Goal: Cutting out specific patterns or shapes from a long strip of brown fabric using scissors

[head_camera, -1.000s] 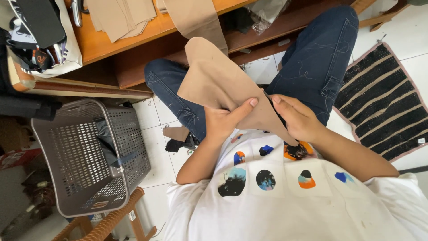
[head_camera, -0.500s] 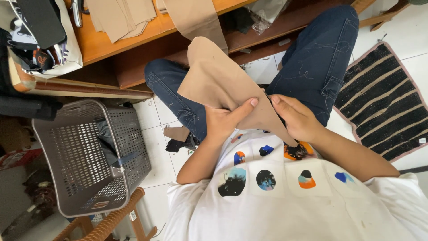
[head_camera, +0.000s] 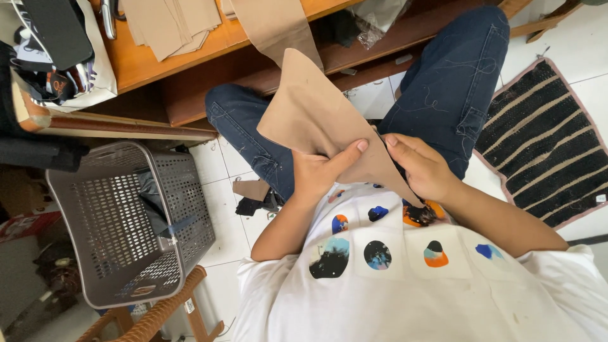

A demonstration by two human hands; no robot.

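- Centrally, a tan fabric piece (head_camera: pixel 323 120) rises over the lap, its point toward 12 o'clock.
- Left hand (head_camera: pixel 320 174) has its fingers closed on the fabric's lower edge, thumb stretched across the front.
- Right hand (head_camera: pixel 421 168) pinches the same edge just beside it (fingers curled tight).
- Wooden bench (head_camera: pixel 152 60) at 11 o'clock carries a stack of tan cut pieces (head_camera: pixel 171 22).
- Grey plastic basket (head_camera: pixel 126 221) sits at 9 o'clock; striped floor mat (head_camera: pixel 548 142) at 3 o'clock.

hands (head_camera: pixel 329 171): 2; tan cloth piece (head_camera: pixel 316 114): 1; basket (head_camera: pixel 76 183): 1; rug (head_camera: pixel 551 145): 1
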